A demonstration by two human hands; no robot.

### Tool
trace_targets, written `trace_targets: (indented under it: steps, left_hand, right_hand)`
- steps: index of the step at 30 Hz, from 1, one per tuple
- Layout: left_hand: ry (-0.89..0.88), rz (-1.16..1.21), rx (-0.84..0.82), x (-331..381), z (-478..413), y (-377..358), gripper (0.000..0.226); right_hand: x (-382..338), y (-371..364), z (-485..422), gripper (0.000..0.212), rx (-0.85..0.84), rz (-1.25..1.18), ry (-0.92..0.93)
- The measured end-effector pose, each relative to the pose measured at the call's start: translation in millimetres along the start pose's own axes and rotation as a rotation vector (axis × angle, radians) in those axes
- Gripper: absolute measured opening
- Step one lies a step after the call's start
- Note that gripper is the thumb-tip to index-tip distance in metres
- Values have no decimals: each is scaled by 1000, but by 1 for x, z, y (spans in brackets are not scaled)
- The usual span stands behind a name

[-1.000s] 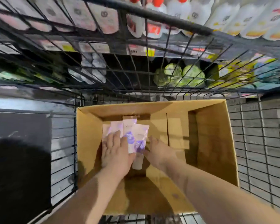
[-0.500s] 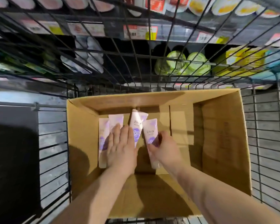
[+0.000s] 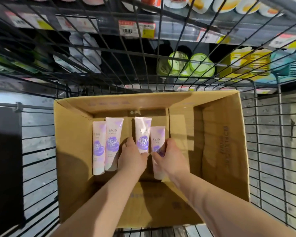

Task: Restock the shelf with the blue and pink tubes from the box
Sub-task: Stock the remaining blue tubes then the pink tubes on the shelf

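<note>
Both hands clamped on tubes inside the box [image 3: 229, 151]; nothing shelved yet.

Centre tube [image 3: 143, 134] is gripped by the left hand [image 3: 132, 154] round its lower half, thumb and fingers curled on either side. Right tube [image 3: 158, 137] is pinched mid-body by the right hand [image 3: 169, 154], thumb laid across the front. Two spare tubes [image 3: 113, 142] are left flat on the box floor, side by side against the left wall. Tubes are judged light, soft-walled and glossy, so some slip and denting is to be expected under a hard squeeze. A hold low on the body near the cap is advised, as it is likely the stiffest part; the flat crimped end is best avoided. Shelf [image 3: 137, 29] is seen beyond the cart wire [image 3: 41, 151].
</note>
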State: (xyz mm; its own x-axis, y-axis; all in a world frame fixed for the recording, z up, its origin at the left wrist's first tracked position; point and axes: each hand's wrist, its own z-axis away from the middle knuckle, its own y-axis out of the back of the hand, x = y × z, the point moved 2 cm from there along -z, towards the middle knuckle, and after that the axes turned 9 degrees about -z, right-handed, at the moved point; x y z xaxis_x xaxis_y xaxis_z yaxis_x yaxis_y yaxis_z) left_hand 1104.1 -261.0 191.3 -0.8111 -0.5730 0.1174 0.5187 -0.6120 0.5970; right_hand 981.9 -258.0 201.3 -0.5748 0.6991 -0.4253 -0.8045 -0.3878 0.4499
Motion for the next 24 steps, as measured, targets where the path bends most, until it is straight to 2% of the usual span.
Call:
trace_targets:
  steps: [4,10,13,15,20,24]
  left_hand:
    - [6,121,-37,-3,2,0,49]
    - [-53,126,31,-14,30,29,51]
    - [-101,245,34,-21,50,57,53]
    - [-114,293,62,-24,68,79,54]
    - [-96,454,124,-30,123,128,52]
    - [-166,532,237,-32,169,170,43]
  right_hand:
    - [2,1,1,34,-39,-42,44]
    - [-16,13,22,37,-63,-70,108]
    - [-41,25,44,33,-98,-104,148]
    - [-63,36,64,27,-134,-115,196]
    - [-111,64,121,32,-145,-65,351]
    - [-148,87,165,25,-160,-54,494]
